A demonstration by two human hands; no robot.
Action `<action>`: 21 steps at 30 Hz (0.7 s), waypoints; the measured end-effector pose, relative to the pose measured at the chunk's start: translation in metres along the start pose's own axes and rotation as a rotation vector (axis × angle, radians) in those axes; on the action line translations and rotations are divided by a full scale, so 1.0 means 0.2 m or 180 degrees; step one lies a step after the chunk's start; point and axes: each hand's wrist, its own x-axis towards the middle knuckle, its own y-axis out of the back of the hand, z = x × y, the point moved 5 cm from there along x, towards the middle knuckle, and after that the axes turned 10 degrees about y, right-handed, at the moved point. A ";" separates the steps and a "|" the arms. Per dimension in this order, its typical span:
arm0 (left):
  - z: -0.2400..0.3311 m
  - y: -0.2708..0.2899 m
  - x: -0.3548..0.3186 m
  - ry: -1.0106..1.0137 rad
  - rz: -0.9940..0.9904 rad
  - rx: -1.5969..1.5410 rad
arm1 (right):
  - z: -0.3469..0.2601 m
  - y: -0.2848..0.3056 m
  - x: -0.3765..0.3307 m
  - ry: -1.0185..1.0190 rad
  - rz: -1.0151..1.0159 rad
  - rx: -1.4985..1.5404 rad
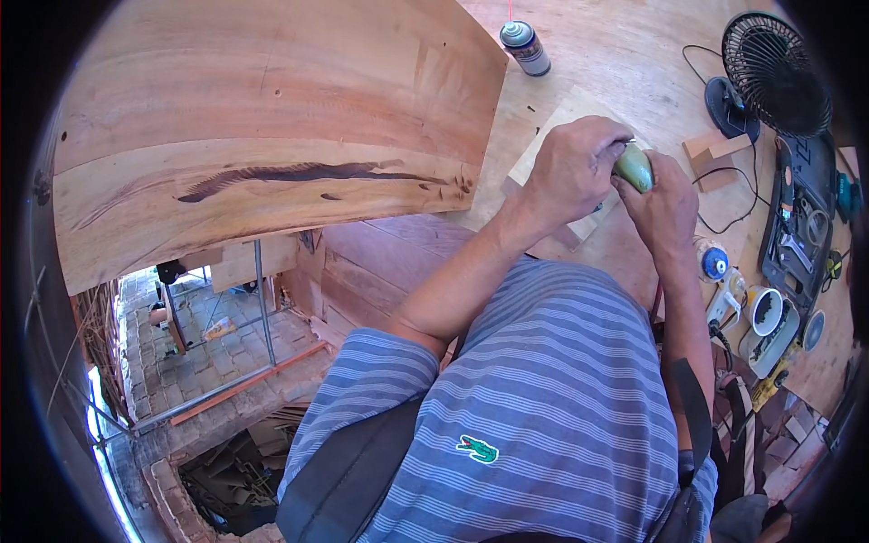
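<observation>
My right hand (665, 204) is closed around a smooth, green, rounded object (635, 170) with a shiny surface; its exact kind does not show. Close against its left side, my left hand (579, 163) has its fingers curled and pinched together near the object's upper end. What those fingertips hold, if anything, is hidden. Both hands are above a pale flat board (536, 156) lying on the wooden worktop (615, 54). Part of that board is covered by my left hand and wrist.
A large wooden panel (272, 100) with a dark carved pattern stands at left. Beyond the hands is a spray can (527, 50). At right are a black fan (777, 72), wood blocks (715, 158), a dark tool case (806, 213), a white cup (766, 309) and a cable.
</observation>
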 end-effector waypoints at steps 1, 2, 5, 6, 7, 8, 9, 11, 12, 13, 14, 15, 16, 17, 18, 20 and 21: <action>0.01 0.00 0.01 -0.0205 -0.0025 0.0186 | 0.00 0.00 0.00 0.0022 -0.0001 0.0009; 0.03 0.00 0.01 -0.0410 -0.0051 0.0371 | -0.01 0.01 0.00 0.0043 -0.0001 0.0017; 0.08 0.04 0.00 -0.1010 0.0293 0.0667 | -0.03 0.00 0.01 -0.0059 -0.0079 0.0073; 0.10 0.05 -0.01 -0.0900 0.0289 0.0674 | -0.02 0.00 0.01 -0.0065 -0.0073 0.0044; 0.15 0.07 -0.03 -0.0792 0.0290 0.0683 | -0.01 0.00 0.01 -0.0064 -0.0064 0.0017; 0.17 0.08 -0.04 -0.0684 0.0291 0.0692 | 0.00 -0.01 0.01 -0.0065 -0.0055 -0.0012; 0.16 0.08 -0.05 -0.0552 0.0264 0.0627 | -0.01 -0.01 0.01 -0.0060 -0.0061 -0.0003; 0.12 0.07 -0.05 -0.0291 0.0211 0.0493 | -0.01 -0.01 0.01 -0.0050 -0.0072 0.0011; 0.11 0.07 -0.05 -0.0224 0.0245 0.0422 | -0.02 -0.01 0.01 -0.0049 -0.0028 0.0020; 0.09 0.06 -0.05 -0.0162 0.0278 0.0347 | -0.02 0.00 0.01 -0.0049 0.0018 0.0024; 0.07 0.05 -0.05 -0.0106 0.0310 0.0268 | -0.03 0.00 0.01 -0.0049 0.0069 0.0022; 0.07 0.05 -0.04 -0.0201 0.0370 0.0215 | -0.03 0.01 0.02 -0.0040 0.0046 0.0042; 0.06 0.05 -0.04 -0.0308 0.0428 0.0154 | -0.02 0.01 0.02 -0.0034 0.0032 0.0051; 0.05 0.05 -0.05 -0.0426 0.0480 0.0084 | -0.01 -0.01 0.01 -0.0032 0.0027 0.0048; 0.05 0.04 -0.06 -0.0235 0.0387 0.0114 | 0.03 -0.04 -0.01 -0.0163 -0.0070 0.0076; 0.05 0.05 -0.06 -0.0063 0.0134 0.0063 | 0.07 -0.05 -0.03 -0.0166 0.0055 0.0123; 0.04 0.06 -0.06 -0.0063 0.0059 -0.0013 | 0.07 -0.06 -0.03 -0.0166 -0.0030 0.0208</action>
